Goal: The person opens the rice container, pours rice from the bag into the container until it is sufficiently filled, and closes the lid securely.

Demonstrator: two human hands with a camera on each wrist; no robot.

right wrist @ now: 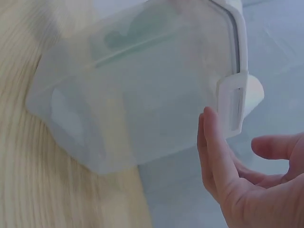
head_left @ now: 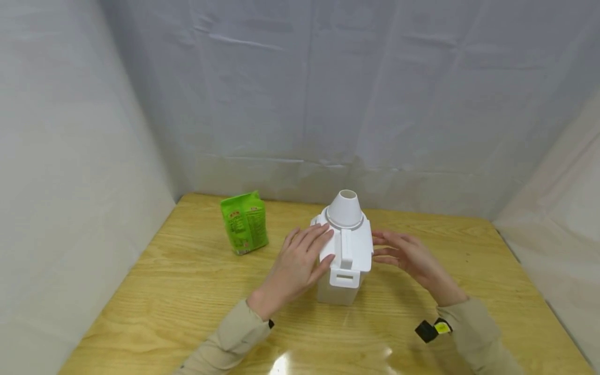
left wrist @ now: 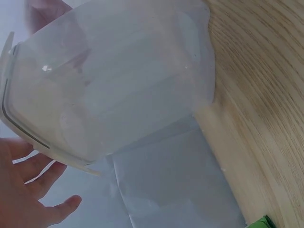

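A translucent plastic storage container (head_left: 335, 294) stands upright on the table, its white lid (head_left: 362, 255) on top. The lid carries a cone-shaped cap (head_left: 344, 212), a raised handle (head_left: 346, 249) and a front clip (head_left: 345, 279). My left hand (head_left: 296, 260) rests its extended fingers on the lid's left part. At the container's right side is my right hand (head_left: 413, 261), fingers loosely extended and holding nothing. In the right wrist view its fingertips are close by a side clip (right wrist: 232, 104); whether they touch, I cannot tell. The left wrist view shows the see-through container wall (left wrist: 128, 80).
A bright green printed packet (head_left: 245, 224) stands on the wooden table (head_left: 178, 291), left of the container. A pale sheet (head_left: 300, 94) hangs behind the table, with more pale sheeting at both sides. A black and yellow item (head_left: 433, 329) is at the right cuff.
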